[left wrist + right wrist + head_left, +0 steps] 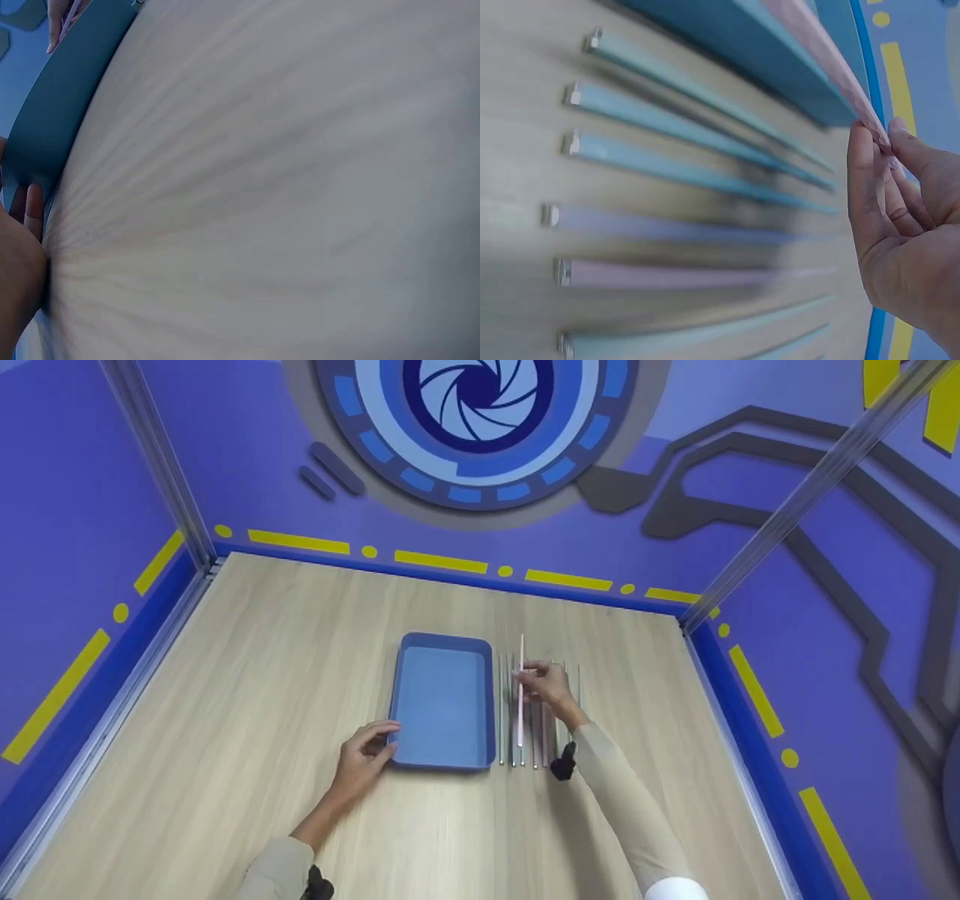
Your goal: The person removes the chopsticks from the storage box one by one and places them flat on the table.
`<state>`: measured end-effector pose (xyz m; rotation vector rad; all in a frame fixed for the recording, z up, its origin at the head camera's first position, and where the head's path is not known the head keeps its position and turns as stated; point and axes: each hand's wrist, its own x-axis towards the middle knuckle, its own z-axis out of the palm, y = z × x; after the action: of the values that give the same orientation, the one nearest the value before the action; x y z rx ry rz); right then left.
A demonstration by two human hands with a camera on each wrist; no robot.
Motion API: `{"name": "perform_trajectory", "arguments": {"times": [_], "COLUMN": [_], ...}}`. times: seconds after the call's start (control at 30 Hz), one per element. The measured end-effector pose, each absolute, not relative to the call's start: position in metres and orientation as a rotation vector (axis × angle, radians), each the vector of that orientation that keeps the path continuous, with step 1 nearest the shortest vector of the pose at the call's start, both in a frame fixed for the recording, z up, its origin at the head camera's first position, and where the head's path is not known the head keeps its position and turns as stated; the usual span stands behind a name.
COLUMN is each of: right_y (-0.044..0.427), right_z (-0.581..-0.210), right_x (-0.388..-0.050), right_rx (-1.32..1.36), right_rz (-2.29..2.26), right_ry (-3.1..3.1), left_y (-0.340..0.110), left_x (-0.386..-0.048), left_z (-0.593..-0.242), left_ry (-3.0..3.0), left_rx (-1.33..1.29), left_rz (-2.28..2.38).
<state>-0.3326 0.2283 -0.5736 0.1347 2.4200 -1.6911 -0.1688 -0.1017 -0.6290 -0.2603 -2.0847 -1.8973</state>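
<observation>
A pale pink chopstick (520, 716) is pinched between the thumb and fingertips of my right hand (549, 684), raised above the row beside the tray. The right wrist view shows the grip near one end of this pink chopstick (832, 64). Below it lie several chopsticks (682, 154) in green, blue, violet and pink, with silvery end caps, side by side. My left hand (360, 757) holds the near left edge of a blue rectangular tray (442, 705). In the left wrist view, its fingers (34, 208) touch the tray wall (71, 97); part of that hand is out of frame.
The tray and chopsticks are on a light wooden table (277, 660). Purple-blue panels (247, 472) with yellow markings stand around it, joined by metal posts (161, 472). The row of chopsticks runs close along the tray's right side.
</observation>
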Motion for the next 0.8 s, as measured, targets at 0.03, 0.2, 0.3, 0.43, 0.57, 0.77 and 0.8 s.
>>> {"name": "perform_trajectory", "arguments": {"times": [0.03, 0.2, 0.3, 0.43, 0.57, 0.77, 0.8], "right_y": [0.232, 0.249, 0.258, 0.271, 0.282, 0.295, 0.298], "right_z": [-0.574, -0.574, -0.573, -0.572, -0.572, -0.577, -0.578], "right_x": [-0.333, -0.336, -0.338, -0.337, -0.335, -0.335, -0.335], "right_rx": [0.137, 0.177, 0.181, 0.174, 0.177, 0.257, 0.273], "right_rz": [-1.689, -1.698, -1.699, -1.704, -1.759, -1.793, -1.790], "right_ry": [2.429, 2.465, 2.478, 2.515, 2.523, 2.530, 2.529], "left_y": [-0.102, -0.101, -0.102, -0.102, -0.101, -0.100, -0.100], "left_x": [-0.169, -0.170, -0.170, -0.170, -0.169, -0.169, -0.169], "left_z": [-0.630, -0.631, -0.630, -0.629, -0.629, -0.629, -0.629], "left_ry": [-2.080, -2.079, -2.078, -2.079, -2.090, -2.119, -2.122], "left_rx": [-0.262, -0.260, -0.258, -0.260, -0.244, -0.188, -0.177], "left_rz": [-1.897, -1.889, -1.877, -1.867, -1.886, -1.929, -1.930]}}
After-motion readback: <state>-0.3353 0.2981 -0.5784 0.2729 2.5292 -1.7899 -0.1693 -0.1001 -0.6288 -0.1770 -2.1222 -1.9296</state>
